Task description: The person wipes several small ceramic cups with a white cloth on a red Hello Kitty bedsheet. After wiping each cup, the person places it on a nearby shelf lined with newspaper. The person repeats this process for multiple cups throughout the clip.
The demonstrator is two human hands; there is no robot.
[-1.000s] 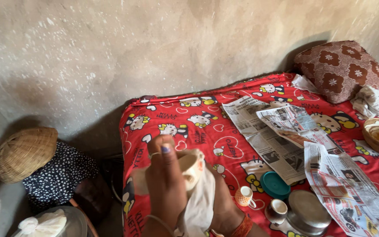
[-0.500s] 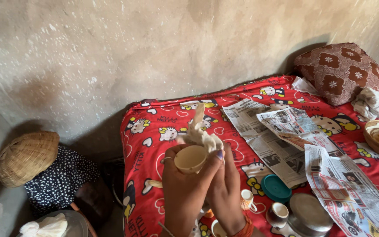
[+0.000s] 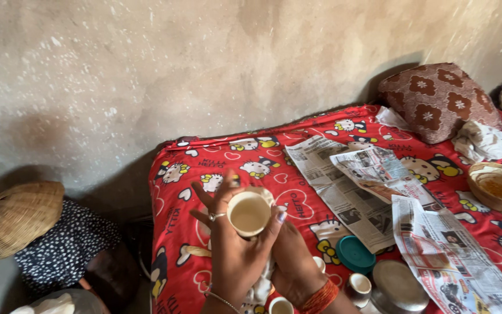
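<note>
Clearly, left hand (image 3: 233,256) grips cream cup (image 3: 248,213).

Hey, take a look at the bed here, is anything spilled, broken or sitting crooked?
Nothing looks spilled or broken. The left hand holds a small cream cup upright, with the right hand beside it. The newspaper sheets lie loosely overlapped and skewed across the red bedsheet, and a white cloth sits crumpled near the pillow.
</note>
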